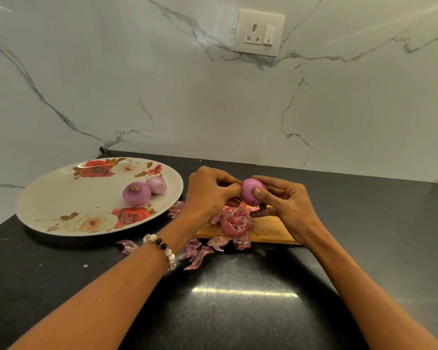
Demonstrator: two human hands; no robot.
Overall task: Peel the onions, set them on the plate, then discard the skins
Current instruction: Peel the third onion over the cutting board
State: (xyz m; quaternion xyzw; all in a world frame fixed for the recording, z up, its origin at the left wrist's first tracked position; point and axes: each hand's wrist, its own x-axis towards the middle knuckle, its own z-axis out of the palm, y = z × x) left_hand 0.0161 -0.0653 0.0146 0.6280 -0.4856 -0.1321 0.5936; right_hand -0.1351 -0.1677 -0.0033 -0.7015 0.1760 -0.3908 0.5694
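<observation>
Head view: my right hand (281, 205) grips the third onion (251, 192) above the cutting board (271, 229); my left hand (210, 190) pinches its skin. A hard tug could send it rolling off the worktop (238, 299), missing the plate (61, 198).

No readable text, labels, brands or numbers.
Only sign-like mark: a short dark vertical stroke on the rocker switch (268, 34) of the wall socket plate (259, 32), too small to read as a character. Plate (36, 198) near the counter's back left corner carries a rose pattern only, no lettering.
</observation>
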